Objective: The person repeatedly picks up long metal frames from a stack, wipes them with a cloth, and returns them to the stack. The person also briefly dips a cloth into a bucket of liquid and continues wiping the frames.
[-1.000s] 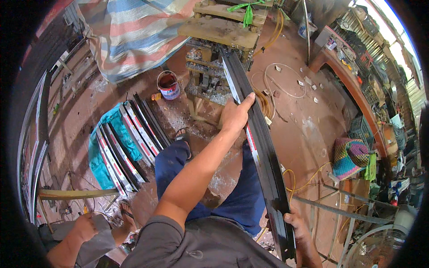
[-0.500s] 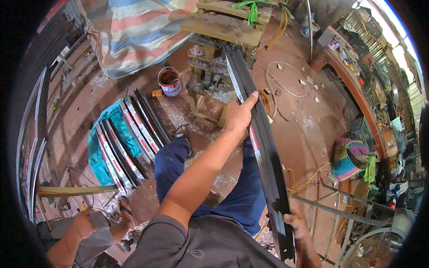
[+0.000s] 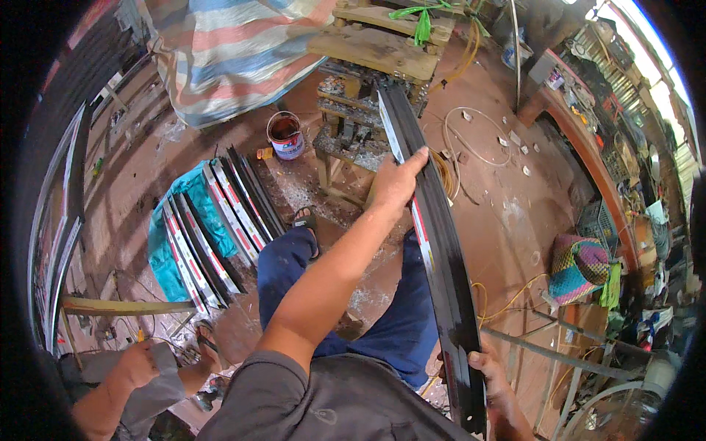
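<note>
Left hand (image 3: 397, 181) and right hand (image 3: 494, 373) grip one black profile (image 3: 450, 283); labelled profiles (image 3: 234, 204) lie unheld across the teal sheet's (image 3: 159, 250) lower edge

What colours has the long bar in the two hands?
The long bar is black, with a white-and-red strip; the head view shows it.

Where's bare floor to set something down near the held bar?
Best patch: reddish-brown floor right of the long black metal bar, between white scraps and pale hose loop above, multicoloured woven bag right and yellow hose below. Crowded: teal sheet and long black-and-white strips, left; flake-strewn wooden stand, ahead; cluttered red-brown ledge, far right.
</note>
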`<state>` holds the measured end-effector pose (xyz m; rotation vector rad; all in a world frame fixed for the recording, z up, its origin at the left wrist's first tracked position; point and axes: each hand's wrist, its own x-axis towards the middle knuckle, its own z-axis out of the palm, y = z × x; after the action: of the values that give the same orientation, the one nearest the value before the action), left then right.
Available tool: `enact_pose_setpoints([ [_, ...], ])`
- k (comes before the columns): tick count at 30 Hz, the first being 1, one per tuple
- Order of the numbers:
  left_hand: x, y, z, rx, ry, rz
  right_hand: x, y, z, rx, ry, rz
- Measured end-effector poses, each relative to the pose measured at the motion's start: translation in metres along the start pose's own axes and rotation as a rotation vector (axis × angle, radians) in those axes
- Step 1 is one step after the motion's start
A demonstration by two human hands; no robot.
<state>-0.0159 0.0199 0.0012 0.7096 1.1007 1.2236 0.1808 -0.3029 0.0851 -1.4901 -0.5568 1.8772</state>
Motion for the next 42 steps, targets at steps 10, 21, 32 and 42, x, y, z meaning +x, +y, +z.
enact_pose_setpoints([
  [10, 0.039, 0.018, -0.006, 0.032, 0.009, -0.026, 0.034, -0.031, 0.016, -0.032, -0.006, -0.006],
  [21, 0.039, 0.006, -0.005, 0.096, 0.052, 0.045, 0.034, -0.024, 0.019, -0.058, 0.045, -0.073],
  [32, 0.041, 0.013, -0.004, 0.018, 0.025, 0.047, 0.048, -0.029, 0.014, -0.071, -0.009, -0.005],
  [42, 0.038, 0.000, -0.003, 0.039, 0.037, 0.101, 0.042, -0.021, 0.004, -0.068, 0.034, 0.047],
])
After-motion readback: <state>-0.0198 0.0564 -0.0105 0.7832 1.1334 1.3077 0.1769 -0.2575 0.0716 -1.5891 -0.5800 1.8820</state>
